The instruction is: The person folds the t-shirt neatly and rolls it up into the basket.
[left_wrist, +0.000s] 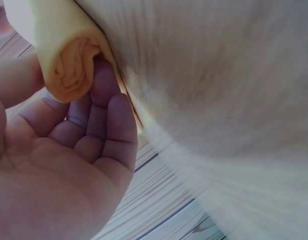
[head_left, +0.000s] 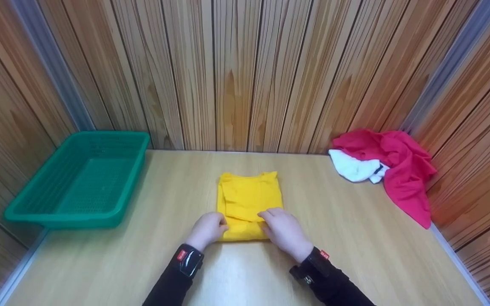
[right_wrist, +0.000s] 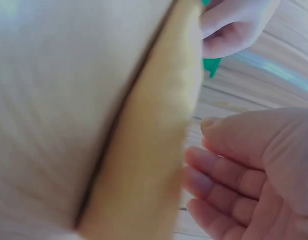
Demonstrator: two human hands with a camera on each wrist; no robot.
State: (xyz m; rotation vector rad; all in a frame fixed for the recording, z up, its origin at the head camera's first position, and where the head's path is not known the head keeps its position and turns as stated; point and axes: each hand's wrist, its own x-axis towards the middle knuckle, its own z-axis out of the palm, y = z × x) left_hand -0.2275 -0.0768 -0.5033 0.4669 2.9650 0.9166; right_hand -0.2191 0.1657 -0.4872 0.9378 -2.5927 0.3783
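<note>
A folded yellow garment (head_left: 249, 195) lies flat on the table, its near edge doubled into a thick roll. At the near left corner my left hand (head_left: 207, 229) grips this roll. The left wrist view shows the rolled end of the cloth (left_wrist: 69, 75) between the thumb and curled fingers of that hand. Over the near right part of the garment is my right hand (head_left: 285, 229). In the right wrist view its fingers (right_wrist: 219, 172) are loosely bent beside the cloth, and the thumb stands apart from it.
On the left of the table stands a green plastic basket (head_left: 119, 204). At the back right, a crumpled red cloth (head_left: 406, 165) lies against the wall, with a white cloth (head_left: 351, 165) partly under it. Wood-panelled walls (head_left: 232, 76) enclose the back and sides.
</note>
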